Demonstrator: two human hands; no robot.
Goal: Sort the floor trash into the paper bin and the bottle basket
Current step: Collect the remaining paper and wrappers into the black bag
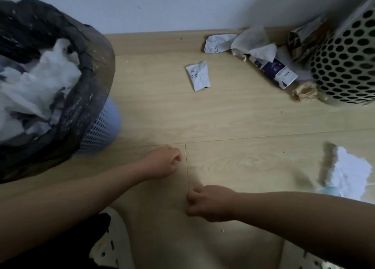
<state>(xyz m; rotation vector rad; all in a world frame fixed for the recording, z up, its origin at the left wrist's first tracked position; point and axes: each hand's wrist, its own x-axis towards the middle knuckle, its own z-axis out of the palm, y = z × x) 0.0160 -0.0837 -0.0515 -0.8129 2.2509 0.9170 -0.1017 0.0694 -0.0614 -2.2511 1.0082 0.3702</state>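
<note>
Two hands in view, low over the wooden floor [243, 122], near centre.

- Left hand [162, 163]: fingers curled under into a fist, nothing visible in its grip; just beside the foot of the paper bin.
- Right hand [209, 202]: likewise closed in a fist, holding nothing visible; nearer than the left hand, close to it but apart.
- Paper bin [101, 126]: far left, pale lattice plastic, lined with a black bag [40, 25] folded over the rim; white crumpled paper [40, 82] heaped inside.
- Bottle basket [345, 65]: far right, cream with round holes, tilted; contents cannot be made out.
- White sachet [197, 76]: flat on the floor, alone, between bin and basket, towards the wall.
- White wrapper [217, 43]: crumpled, at the skirting.
- Tissue [253, 41]: touching the wrapper, draped over the carton's far end.
- Purple-and-white carton [280, 71]: lying on its side, just beside the basket.
- Patterned bag [298, 39]: against the basket's far side.
- Brown paper wad [304, 91]: touching the basket's base.
- White sheet [349, 177]: near right, blurred, beyond the right forearm.
</note>
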